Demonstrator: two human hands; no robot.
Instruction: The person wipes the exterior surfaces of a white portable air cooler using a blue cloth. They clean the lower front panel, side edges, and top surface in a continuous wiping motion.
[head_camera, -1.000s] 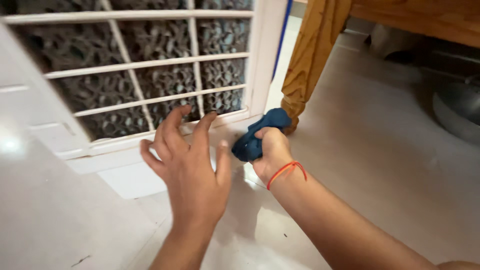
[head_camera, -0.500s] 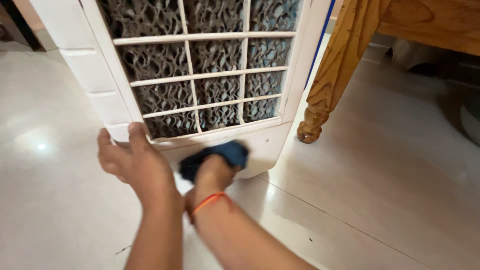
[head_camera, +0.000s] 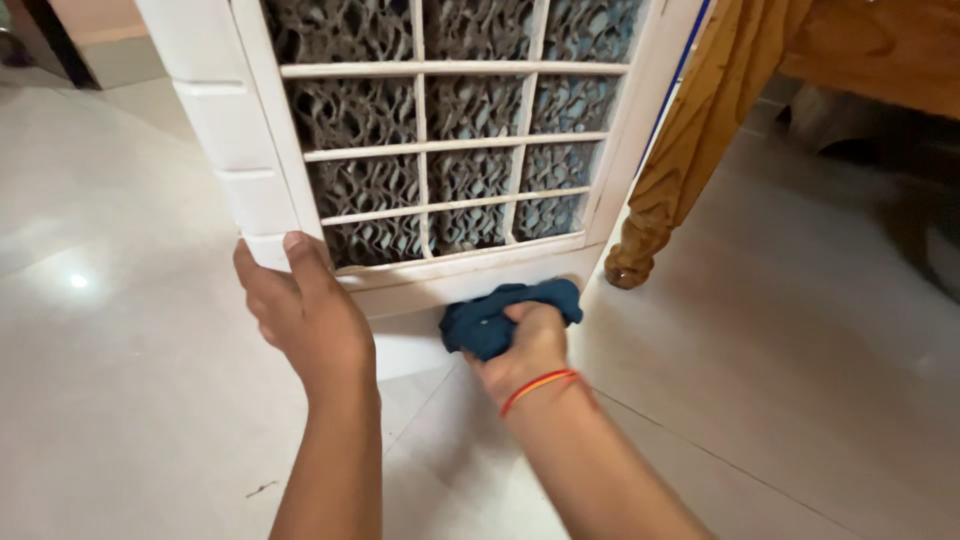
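A white air cooler (head_camera: 250, 190) stands on the floor, its side panel a white grille (head_camera: 430, 145) over dark honeycomb padding. My left hand (head_camera: 305, 315) grips the cooler's lower left corner, thumb laid on the front of the frame. My right hand (head_camera: 530, 345), with a red thread around the wrist, presses a bunched dark blue cloth (head_camera: 485, 320) against the white base of the cooler just under the grille.
A carved wooden furniture leg (head_camera: 670, 190) stands on the floor right of the cooler, part of a wooden frame (head_camera: 870, 50) above. Glossy pale floor tiles (head_camera: 130, 400) spread around. A dark shadowed space lies under the furniture at the right.
My left hand moved from open in the air to gripping the cooler's lower left corner. My right hand carried the cloth down and left along the cooler's base. The view shifted.
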